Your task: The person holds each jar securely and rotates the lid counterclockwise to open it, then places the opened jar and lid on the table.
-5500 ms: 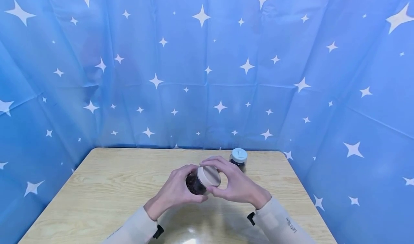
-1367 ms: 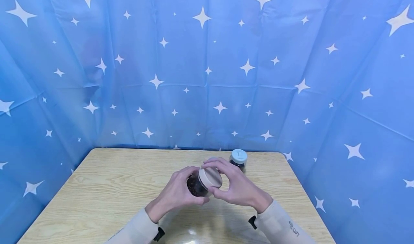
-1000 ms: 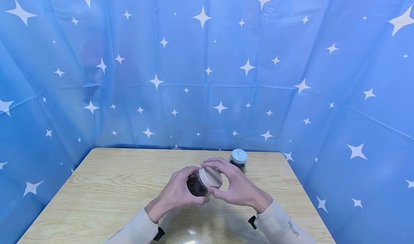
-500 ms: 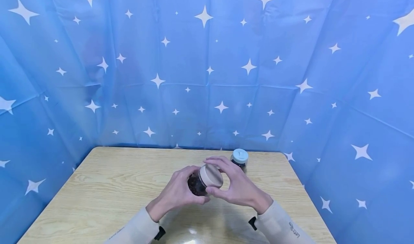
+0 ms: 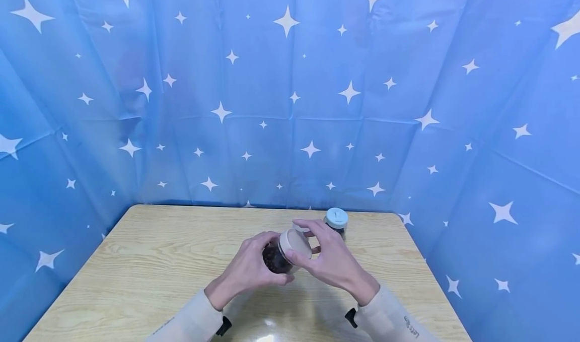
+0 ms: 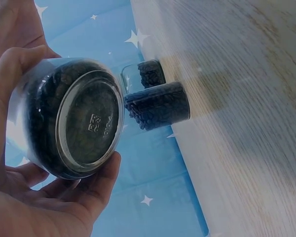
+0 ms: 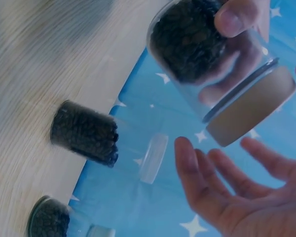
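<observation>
My left hand [image 5: 246,267] grips a clear jar [image 5: 274,258] partly filled with dark, bean-like pieces, fingers and thumb round its body. The jar is tilted above the table, its pale beige lid [image 5: 297,245] facing up and right. In the left wrist view the round jar base [image 6: 90,120] faces the camera. My right hand [image 5: 334,262] is at the lid with its fingers spread and loosely bent. From the right wrist view, a gap shows between the right hand's fingers [image 7: 191,173] and the lid [image 7: 254,107], which sits on the jar mouth.
Behind the hands stands another jar [image 7: 85,134] of dark pieces with a whitish lid, mostly hidden in the head view. A jar with a light blue lid [image 5: 336,217] stands near the back edge of the wooden table [image 5: 149,251]. A starry blue curtain [image 5: 254,145] hangs behind.
My right hand has loosened from the lid, its fingers lifting and spreading outward, where before they held the lid's rim. The left hand keeps the jar in almost the same place.
</observation>
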Demonstrator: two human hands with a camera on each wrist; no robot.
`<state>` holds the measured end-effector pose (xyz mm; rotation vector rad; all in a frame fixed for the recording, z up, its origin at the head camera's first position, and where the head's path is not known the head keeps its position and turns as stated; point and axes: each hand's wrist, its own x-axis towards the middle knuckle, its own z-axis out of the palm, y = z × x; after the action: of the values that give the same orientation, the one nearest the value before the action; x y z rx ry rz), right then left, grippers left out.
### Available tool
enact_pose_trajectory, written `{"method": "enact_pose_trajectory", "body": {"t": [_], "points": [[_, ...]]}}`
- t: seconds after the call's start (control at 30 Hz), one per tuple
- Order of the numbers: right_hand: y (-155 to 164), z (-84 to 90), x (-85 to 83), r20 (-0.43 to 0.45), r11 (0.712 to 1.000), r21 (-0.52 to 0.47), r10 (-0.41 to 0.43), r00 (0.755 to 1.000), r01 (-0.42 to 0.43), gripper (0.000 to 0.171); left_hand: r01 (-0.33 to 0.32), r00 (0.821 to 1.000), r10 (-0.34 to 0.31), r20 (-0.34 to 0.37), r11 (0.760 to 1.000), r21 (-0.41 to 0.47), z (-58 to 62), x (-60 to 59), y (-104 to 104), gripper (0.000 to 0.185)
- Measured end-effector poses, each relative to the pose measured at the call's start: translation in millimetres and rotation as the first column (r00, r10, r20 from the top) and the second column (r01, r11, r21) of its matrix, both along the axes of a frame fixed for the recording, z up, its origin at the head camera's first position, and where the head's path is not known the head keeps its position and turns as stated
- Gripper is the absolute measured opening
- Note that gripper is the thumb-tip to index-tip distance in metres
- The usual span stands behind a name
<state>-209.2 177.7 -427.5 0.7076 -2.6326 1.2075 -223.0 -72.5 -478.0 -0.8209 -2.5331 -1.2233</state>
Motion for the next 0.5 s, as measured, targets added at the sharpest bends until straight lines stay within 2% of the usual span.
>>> {"method": "enact_pose_trajectory", "body": {"t": [0.33, 0.5], "points": [[-6.6, 3.7, 5.2, 0.071, 0.997, -0.006, -0.082, 0.994, 0.083, 0.071, 0.0, 1.0, 0.0, 0.025, 1.0, 0.0, -0.8, -0.5, 1.1, 0.077], [-7.4, 4.2, 5.5, 0.062, 0.996, 0.012, -0.087, 0.994, 0.087, 0.07, -0.002, 1.0, 0.002, 0.017, 1.0, -0.005, -0.3, -0.6, 2.2, 0.076]]}}
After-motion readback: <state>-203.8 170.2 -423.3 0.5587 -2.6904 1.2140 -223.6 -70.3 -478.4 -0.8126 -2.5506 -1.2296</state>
